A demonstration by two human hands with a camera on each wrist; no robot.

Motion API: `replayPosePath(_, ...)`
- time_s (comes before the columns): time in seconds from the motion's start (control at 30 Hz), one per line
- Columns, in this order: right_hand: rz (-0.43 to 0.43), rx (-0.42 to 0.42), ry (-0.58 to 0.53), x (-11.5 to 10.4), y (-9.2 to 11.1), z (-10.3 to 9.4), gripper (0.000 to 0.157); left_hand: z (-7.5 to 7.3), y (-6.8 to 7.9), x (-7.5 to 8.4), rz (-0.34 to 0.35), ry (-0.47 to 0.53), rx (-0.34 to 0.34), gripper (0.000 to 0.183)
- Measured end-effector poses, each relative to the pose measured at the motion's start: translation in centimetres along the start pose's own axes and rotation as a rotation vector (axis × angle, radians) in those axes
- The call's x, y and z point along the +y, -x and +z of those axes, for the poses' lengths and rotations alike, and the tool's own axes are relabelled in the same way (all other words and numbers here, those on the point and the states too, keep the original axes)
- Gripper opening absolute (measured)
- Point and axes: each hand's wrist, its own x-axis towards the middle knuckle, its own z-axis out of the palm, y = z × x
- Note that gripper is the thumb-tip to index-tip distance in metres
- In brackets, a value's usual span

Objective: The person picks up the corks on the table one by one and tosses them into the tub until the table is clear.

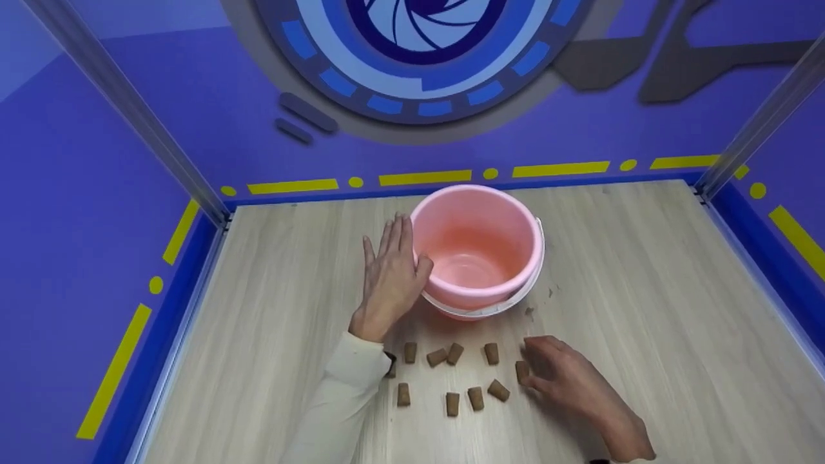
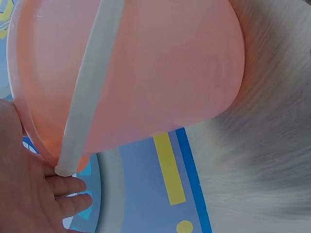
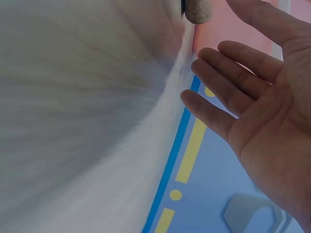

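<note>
While beyond corks, bucket before wall

Nine corks, one bucket

Nine brown corks show plainly on one wood-grain tabletop; a tenth cork, half hidden at the left cuff, seems likely. Also in view: one pink bucket with one white handle, two bare hands, one left hand and one right hand, and three blue-purple wall panels.
</note>
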Motion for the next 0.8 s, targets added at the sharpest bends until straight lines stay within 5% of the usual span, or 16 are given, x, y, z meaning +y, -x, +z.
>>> replayPosePath(0.67,-0.177,0.007,0.015,0.9,0.1,1.0,0.044,0.4,0.0,-0.2,0.023,-0.052,0.031,0.074)
replayPosePath(0.8,-0.157,0.017,0.023,0.9,0.1,1.2,0.042,0.4,-0.1,-0.1,0.024,-0.052,0.024,0.073)
